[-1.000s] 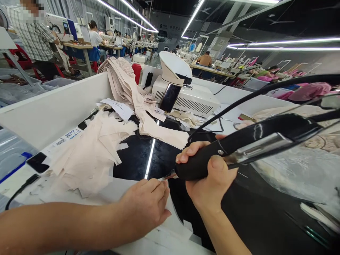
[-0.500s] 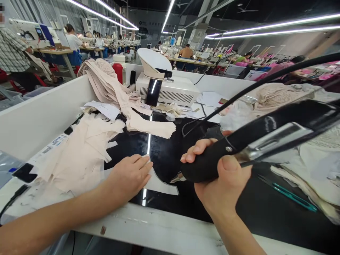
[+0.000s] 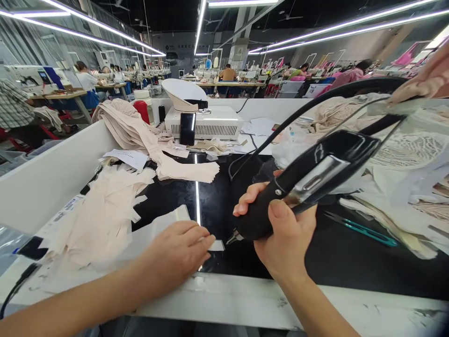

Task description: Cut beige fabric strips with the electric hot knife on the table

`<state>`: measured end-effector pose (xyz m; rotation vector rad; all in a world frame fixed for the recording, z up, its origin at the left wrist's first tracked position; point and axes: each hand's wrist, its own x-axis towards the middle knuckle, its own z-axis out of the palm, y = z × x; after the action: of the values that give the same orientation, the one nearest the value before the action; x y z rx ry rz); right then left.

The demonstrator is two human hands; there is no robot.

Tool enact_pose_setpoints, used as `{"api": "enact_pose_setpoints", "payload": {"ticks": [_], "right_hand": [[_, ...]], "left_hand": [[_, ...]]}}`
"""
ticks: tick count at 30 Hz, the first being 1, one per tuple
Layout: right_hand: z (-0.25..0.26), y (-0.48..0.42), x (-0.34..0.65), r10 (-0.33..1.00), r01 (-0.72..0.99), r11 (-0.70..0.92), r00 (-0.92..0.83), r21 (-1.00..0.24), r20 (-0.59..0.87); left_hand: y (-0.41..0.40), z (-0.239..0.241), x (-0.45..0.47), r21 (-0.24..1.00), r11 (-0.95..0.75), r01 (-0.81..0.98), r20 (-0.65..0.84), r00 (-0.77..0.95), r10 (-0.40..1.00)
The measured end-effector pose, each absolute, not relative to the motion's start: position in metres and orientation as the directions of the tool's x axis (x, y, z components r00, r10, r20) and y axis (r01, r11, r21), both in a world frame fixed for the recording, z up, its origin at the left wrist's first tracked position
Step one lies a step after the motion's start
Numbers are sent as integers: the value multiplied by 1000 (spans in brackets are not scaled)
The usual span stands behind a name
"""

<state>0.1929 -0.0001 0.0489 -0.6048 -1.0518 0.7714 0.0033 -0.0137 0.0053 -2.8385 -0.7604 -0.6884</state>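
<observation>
at lower centre the left hand (image 3: 178, 245) lay on a white piece (image 3: 162, 223), fingers together, any pinch hidden; right of centre the right hand (image 3: 286, 238) gripped a tool (image 3: 303, 175), its tip near the piece. beyond, scraps (image 3: 100, 213) lay mid-left and a phone (image 3: 187, 129) stood at upper centre.

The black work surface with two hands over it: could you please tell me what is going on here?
The person's right hand grips a black handheld tool. Its metal tip points down at the black surface, close to a white end showing past the left fingers; I cannot tell whether they touch. The left hand lies palm down over a pale sheet. Pale fabric pieces are heaped to the left.
</observation>
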Motion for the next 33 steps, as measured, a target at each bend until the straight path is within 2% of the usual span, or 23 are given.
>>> {"api": "enact_pose_setpoints", "payload": {"ticks": [9,23,33], "right_hand": [[38,0,195,798,-227,596,278,-770,535],[35,3,186,808,-248,582,287,-774,515],[36,1,186,817,-226,566,282,-793,503]], "left_hand": [[-23,-17,12,10,-844,536,412,767,492],[-27,-16,11,22,-841,540,450,746,490],[-28,-19,13,-40,-854,519,463,767,444]]}}
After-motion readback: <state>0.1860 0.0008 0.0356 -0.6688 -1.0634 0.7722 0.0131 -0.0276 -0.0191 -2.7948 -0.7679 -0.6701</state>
